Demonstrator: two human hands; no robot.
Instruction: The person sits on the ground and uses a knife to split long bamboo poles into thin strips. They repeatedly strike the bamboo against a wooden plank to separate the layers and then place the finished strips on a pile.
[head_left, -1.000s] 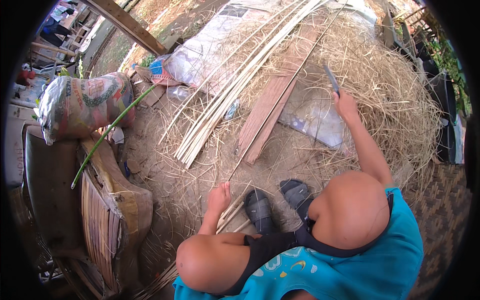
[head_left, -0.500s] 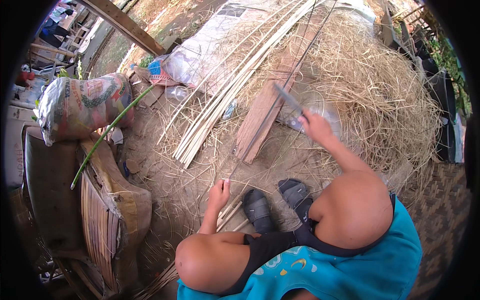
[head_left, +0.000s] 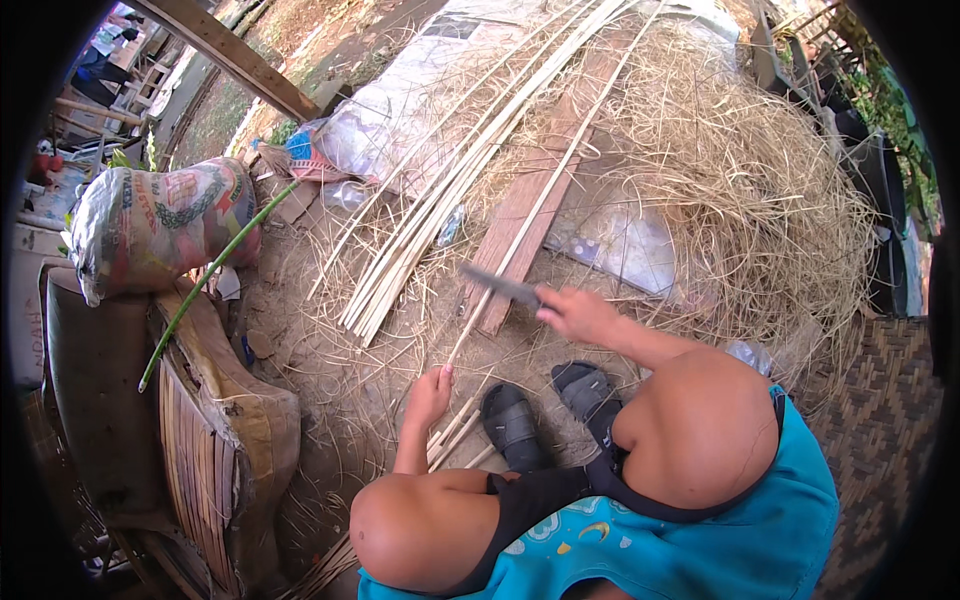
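Observation:
My left hand [head_left: 428, 396] is closed on the near end of a long, thin pale bamboo strip [head_left: 545, 195]. The strip runs away from me along a reddish-brown wooden plank [head_left: 525, 225] that lies on the ground. In my right hand [head_left: 582, 315] is the handle of a knife [head_left: 497, 286], its dark blade pointing left across the strip near the plank's close end. Whether the edge presses into the strip I cannot tell. Just left of the plank lies a bundle of pale split strips [head_left: 425, 240].
A big heap of curly shavings [head_left: 760, 190] spreads at the right. More strips [head_left: 455, 435] lie beside my sandalled feet [head_left: 517, 425]. At the left are a stuffed sack [head_left: 165, 220], a green stalk [head_left: 215, 265] and a worn slatted seat [head_left: 200, 440]. A woven mat [head_left: 870, 430] covers the right floor.
My right hand has drawn the knife toward me and left, from mid-plank to the plank's near end. The held strip showed a dark face before and shows a pale one now.

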